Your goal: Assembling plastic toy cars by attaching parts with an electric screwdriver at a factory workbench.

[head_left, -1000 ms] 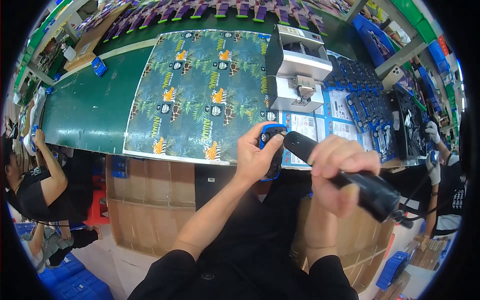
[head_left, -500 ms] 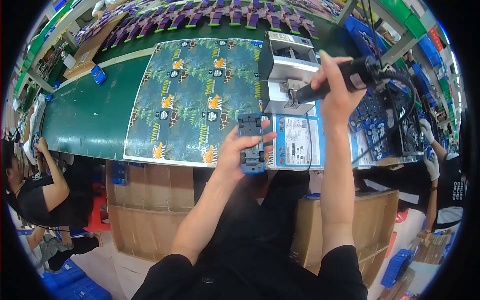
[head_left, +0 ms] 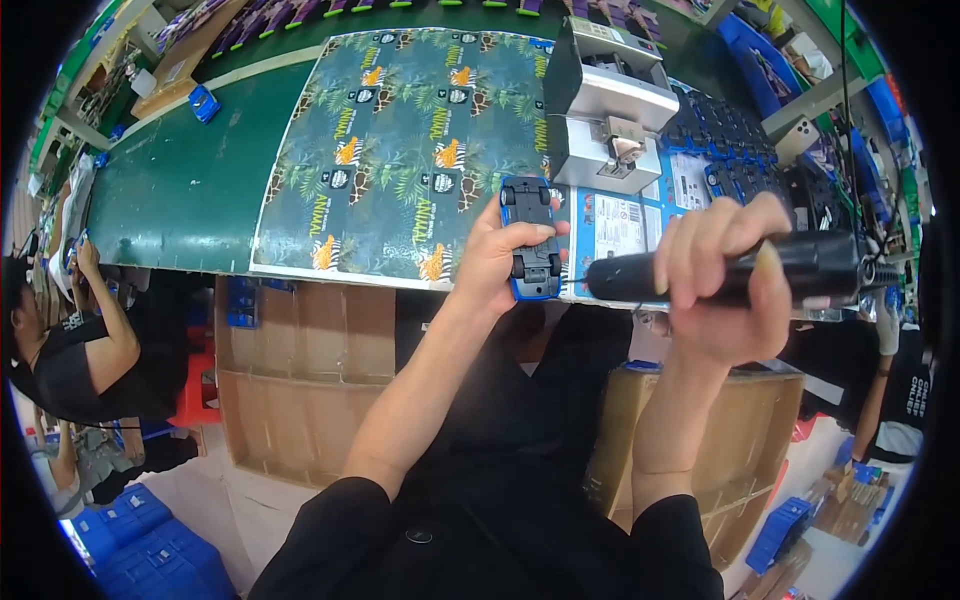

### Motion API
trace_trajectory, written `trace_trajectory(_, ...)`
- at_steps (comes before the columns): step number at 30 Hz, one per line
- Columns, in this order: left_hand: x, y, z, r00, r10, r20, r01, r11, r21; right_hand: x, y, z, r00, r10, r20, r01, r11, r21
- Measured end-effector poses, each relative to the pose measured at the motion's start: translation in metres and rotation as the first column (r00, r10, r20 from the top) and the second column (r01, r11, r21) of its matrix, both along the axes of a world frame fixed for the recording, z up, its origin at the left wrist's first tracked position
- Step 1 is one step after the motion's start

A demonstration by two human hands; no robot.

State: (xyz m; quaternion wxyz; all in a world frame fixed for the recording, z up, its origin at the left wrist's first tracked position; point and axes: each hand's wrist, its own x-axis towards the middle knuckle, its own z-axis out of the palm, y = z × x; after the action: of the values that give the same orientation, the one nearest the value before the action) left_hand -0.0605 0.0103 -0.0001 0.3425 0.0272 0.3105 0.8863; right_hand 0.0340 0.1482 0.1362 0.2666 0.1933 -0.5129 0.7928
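My left hand (head_left: 484,258) grips a blue toy car (head_left: 537,268) turned wheels up, its dark underside showing and the thumb lying across it. In my right hand (head_left: 728,285) is a black corded electric screwdriver (head_left: 822,262), held level with its tip end toward the car's underside. The thin bit is hard to make out, so I cannot tell whether it touches the car. Behind the hands stands a silver metal box, apparently a screw feeder (head_left: 610,112), with a small metal block at its front.
Printed animal-pattern sheets (head_left: 400,150) cover the green table (head_left: 190,190). One blue toy car (head_left: 204,103) lies at the far left; several dark and blue car parts (head_left: 725,130) lie right of the box. Cardboard boxes (head_left: 300,400) stand below the edge. People work at both sides.
My right hand has brought the screwdriver from the metal box down and nearer to the car, tilting it level. The left hand with the car appears slightly farther right and up. The view has shifted.
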Motion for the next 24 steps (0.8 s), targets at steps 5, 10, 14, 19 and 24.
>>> trace_trajectory(5, 0.002, 0.003, -0.005, 1.000, 0.008, 0.001, -0.008, 1.000, 0.017, 0.001, -0.018, -0.013, 1.000, 0.019, 0.024, -0.021, 0.998, 0.056)
trace_trajectory(10, -0.001, 0.009, -0.005, 1.000, -0.010, 0.026, 0.009, 0.999, 0.034, -0.005, -0.019, -0.018, 0.984, -0.060, 0.166, 0.029, 0.982, 0.185)
trace_trajectory(14, -0.007, 0.001, -0.002, 0.997, 0.051, 0.052, -0.050, 0.998, -0.031, -0.023, -0.027, -0.023, 0.986, 0.114, 0.124, -0.129, 0.985, 0.114)
trace_trajectory(19, -0.001, 0.000, 0.007, 0.993, 0.013, 0.117, -0.004, 0.997, -0.079, -0.021, -0.025, -0.033, 0.979, 0.194, 0.069, -0.198, 0.979, 0.057)
trace_trajectory(24, 0.004, 0.012, 0.002, 0.996, 0.062, 0.063, -0.058, 0.997, -0.051, -0.021, -0.008, -0.042, 0.978, 0.209, 0.008, -0.209, 0.975, 0.074)
